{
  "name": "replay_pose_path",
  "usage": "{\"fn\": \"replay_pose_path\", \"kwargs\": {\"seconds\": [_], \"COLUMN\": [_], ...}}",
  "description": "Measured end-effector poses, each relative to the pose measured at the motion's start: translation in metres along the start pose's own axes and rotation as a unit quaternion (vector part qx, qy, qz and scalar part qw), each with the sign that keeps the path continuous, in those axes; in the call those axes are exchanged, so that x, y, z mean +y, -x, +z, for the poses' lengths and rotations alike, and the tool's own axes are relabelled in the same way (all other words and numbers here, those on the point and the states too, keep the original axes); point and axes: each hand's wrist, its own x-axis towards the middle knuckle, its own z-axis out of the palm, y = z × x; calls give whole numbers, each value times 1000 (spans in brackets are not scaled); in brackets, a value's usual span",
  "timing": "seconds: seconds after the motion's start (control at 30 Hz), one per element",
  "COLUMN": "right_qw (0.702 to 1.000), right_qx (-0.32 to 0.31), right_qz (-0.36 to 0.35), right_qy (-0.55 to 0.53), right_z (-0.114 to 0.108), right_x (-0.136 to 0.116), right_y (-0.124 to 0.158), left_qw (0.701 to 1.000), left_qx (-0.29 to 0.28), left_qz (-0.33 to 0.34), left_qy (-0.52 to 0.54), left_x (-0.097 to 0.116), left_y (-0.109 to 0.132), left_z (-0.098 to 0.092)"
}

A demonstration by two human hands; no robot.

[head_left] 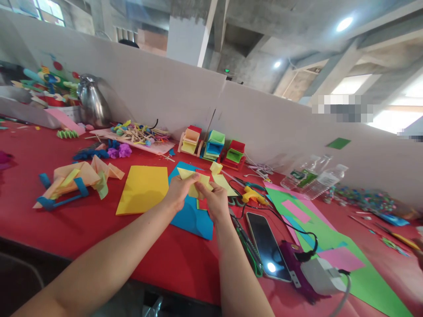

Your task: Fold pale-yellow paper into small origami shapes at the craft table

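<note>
Between my two hands is a piece of light yellow paper (pixel 194 190), partly folded and partly hidden by my fingers. My left hand (pixel 180 188) pinches its left side, thumb on top. On the right, my right hand (pixel 215 199) is closed on the same paper. Below lies a blue sheet of paper (pixel 191 218), with red paper (pixel 202 204) showing on it. A yellow folded sheet (pixel 143 189) rests to the left. Just beyond my right hand are a light yellow paper strip (pixel 224 184) and a small folded yellow piece (pixel 216 168).
Folded paper models (pixel 214 145) stand along the partition. A yellow glue gun (pixel 254 195), a phone (pixel 268 246) and a purple power strip (pixel 302 268) with cords lie right. Beyond are plastic bottles (pixel 325 181) and green sheets (pixel 350 259). A paper model (pixel 76 178) and steel jug (pixel 94 103) stand left.
</note>
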Motion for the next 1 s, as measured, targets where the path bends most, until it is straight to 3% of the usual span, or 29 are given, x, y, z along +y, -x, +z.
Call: {"fn": "replay_pose_path", "kwargs": {"seconds": [0.43, 0.63, 1.0], "right_qw": [995, 991, 992], "right_qx": [-19, -58, -76], "right_qz": [5, 0, 21], "right_qy": [96, 118, 99], "right_z": [-3, -4, -3], "right_x": [9, 10, 9], "right_y": [-4, -5, -4], "left_qw": [996, 994, 993], "left_qx": [85, 110, 118], "left_qz": [-23, -11, -3], "left_qy": [-1, 2, -7], "left_x": [9, 13, 14], "left_y": [-6, -12, -15], "left_z": [-4, -7, -9]}}
